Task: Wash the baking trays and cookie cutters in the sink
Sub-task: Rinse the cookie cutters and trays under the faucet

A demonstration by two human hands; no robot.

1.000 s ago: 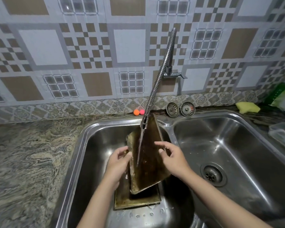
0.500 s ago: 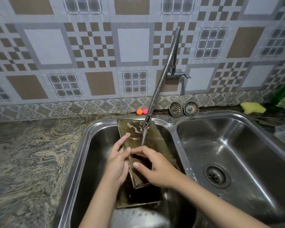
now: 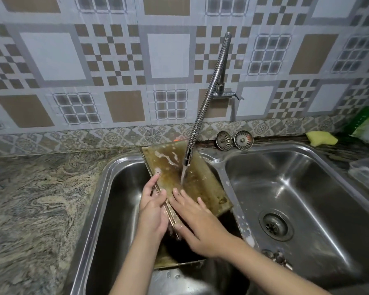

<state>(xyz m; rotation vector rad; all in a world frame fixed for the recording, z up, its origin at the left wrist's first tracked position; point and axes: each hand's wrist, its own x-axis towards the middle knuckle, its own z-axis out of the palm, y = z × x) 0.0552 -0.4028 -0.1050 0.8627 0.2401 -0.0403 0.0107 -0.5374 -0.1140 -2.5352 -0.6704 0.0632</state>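
Baking tray (image 3: 197, 184) now tilted flatter under tap (image 3: 202, 107), left hand (image 3: 152, 209) gripping its edge, right hand (image 3: 195, 218) fingers spread flat on it

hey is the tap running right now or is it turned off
Running. A stream of water falls from the nozzle of the faucet onto the tilted baking tray, which the left hand grips by its edge in the left basin.

Brown-stained tray (image 3: 202, 188) (yellow sponge (image 3: 321, 138) behind)
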